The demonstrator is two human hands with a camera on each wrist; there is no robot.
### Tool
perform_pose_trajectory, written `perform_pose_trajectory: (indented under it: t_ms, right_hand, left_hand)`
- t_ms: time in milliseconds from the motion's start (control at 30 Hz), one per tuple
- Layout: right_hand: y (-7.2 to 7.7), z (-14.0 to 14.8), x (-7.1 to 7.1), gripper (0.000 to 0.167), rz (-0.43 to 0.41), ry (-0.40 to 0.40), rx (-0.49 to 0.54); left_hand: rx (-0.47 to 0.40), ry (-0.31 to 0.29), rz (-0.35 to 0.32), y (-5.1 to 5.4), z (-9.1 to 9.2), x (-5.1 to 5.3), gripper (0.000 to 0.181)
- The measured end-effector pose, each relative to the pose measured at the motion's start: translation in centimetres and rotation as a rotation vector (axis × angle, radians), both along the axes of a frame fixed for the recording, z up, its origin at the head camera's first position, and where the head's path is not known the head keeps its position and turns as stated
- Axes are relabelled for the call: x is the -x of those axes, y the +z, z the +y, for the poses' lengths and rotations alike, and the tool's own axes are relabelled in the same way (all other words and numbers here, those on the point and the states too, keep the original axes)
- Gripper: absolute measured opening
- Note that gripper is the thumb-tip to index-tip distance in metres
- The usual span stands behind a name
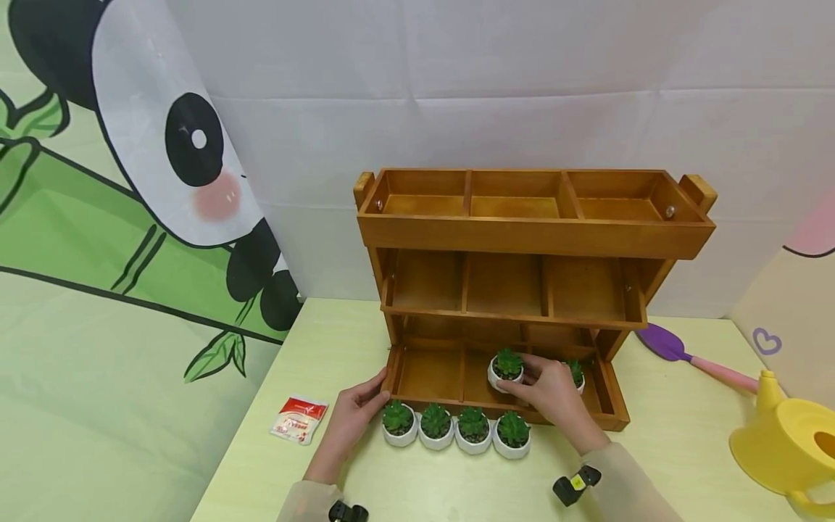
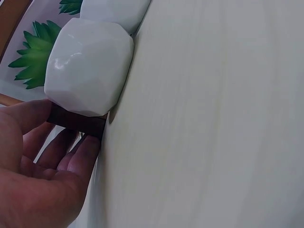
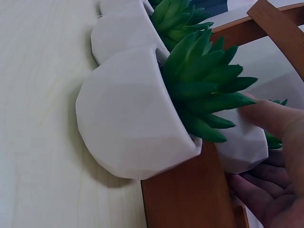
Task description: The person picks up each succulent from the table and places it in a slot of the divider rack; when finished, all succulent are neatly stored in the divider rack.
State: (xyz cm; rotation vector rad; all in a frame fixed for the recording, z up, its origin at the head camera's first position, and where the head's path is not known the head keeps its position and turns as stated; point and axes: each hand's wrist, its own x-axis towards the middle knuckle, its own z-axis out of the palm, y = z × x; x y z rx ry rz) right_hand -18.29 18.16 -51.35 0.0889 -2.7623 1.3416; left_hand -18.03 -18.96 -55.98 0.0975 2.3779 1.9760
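Pinched between the thumb and fingers of my right hand (image 1: pixel 551 388) is a small potted succulent (image 1: pixel 506 368) in a white faceted pot, at the middle compartment of the bottom tier of a wooden shelf (image 1: pixel 535 239). In the right wrist view this held pot (image 3: pixel 242 142) is partly behind a nearer one. Another potted succulent (image 1: pixel 577 373) sits in the right compartment, partly hidden by my hand. My left hand (image 1: pixel 355 409) grips the front left corner of the bottom tier. Several potted succulents (image 1: pixel 435 426) stand in a row before the shelf.
A red and white packet (image 1: pixel 299 419) lies left of my left hand. On the right are a purple shovel (image 1: pixel 665 342) with a pink handle and a yellow watering can (image 1: pixel 786 442). The shelf's upper two tiers overhang the back of the bottom one.
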Motion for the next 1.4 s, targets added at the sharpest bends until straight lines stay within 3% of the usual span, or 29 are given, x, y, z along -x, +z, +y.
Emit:
perform_pose_trajectory:
  t_ms: [300, 733, 1400]
  right_hand:
    - [-0.2, -1.0, 0.6, 0.064, -0.018, 0.022, 0.003]
    - [-1.0, -1.8, 1.5, 0.069, -0.013, 0.030, -0.086]
    - [-1.6, -2.6, 2.3, 0.060, 0.072, 0.041, -0.178]
  left_hand:
    - [0.012, 0.006, -0.003, -0.1, 0.1, 0.0, 0.048]
    - [0.035, -0.003, 0.001, -0.2, 0.0, 0.0, 0.048]
    - [0.022, 0.002, 0.003, -0.2, 0.0, 0.0, 0.048]
